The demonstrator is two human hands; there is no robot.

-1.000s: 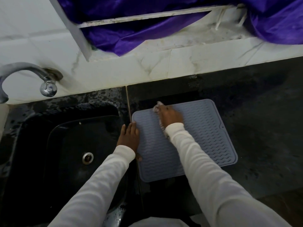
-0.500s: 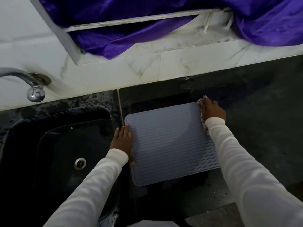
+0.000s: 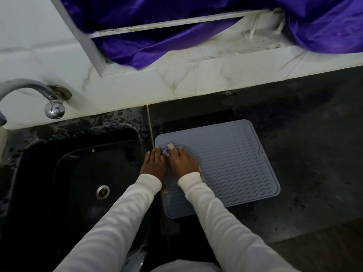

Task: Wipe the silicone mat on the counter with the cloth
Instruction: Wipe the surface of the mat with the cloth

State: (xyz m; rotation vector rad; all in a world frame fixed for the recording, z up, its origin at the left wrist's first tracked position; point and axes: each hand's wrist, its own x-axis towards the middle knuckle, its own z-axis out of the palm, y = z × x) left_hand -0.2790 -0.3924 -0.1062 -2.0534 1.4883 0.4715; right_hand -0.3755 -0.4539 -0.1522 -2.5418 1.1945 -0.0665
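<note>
Both hands work at the mat's nine o'clock edge: left hand [image 3: 153, 165] lies flat with straight fingers, pinning it, and right hand [image 3: 182, 163] presses the cloth [image 3: 170, 147] down. Silicone mat [image 3: 220, 167] lies on the wet desk [image 3: 306, 154]. If the pinning weakens, I think it may slide toward the sink [image 3: 78, 173].

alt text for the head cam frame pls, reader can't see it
Seen from above, a person's right hand presses a cloth onto the left part of a grey ribbed mat on a dark counter. The left hand rests flat at the mat's left edge, next to a black sink with a metal tap.
</note>
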